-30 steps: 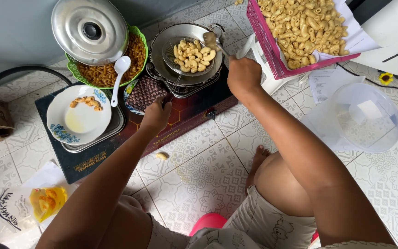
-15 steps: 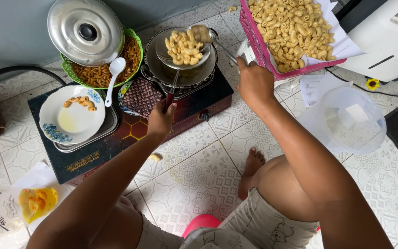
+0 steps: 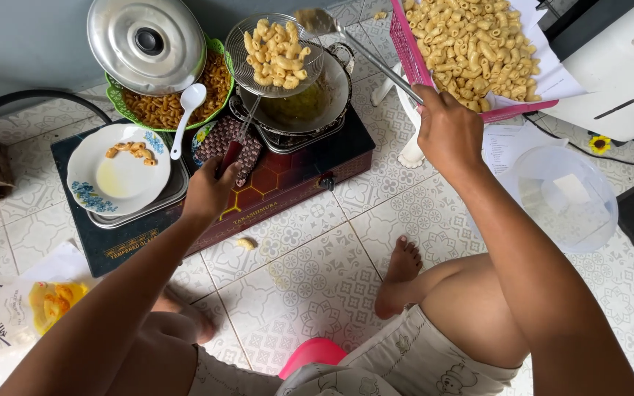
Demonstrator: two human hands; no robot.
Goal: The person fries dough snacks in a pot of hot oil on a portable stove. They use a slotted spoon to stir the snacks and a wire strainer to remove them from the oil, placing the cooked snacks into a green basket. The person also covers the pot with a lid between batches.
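On the patterned tile floor [image 3: 310,279], the left hand [image 3: 210,192] clenches a wire strainer [image 3: 274,53] handle over the wok [image 3: 310,99], the right hand [image 3: 445,132] grasping a metal spatula [image 3: 361,48].

Bare arms, barefoot, pale patterned shorts [image 3: 412,359]

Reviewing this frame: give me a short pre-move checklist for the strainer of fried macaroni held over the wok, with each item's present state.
1. Left hand grips the strainer handle: ok.
2. Strainer lifted clear of the oil in the wok: ok.
3. Right hand holds the metal spatula, its blade at the strainer rim: ok.
4. Oil finished dripping from the strainer: cannot tell.
5. Room in the pink tray for more pieces: not ok, it looks heaped.
6. Burner under the wok off: cannot tell, flame hidden.
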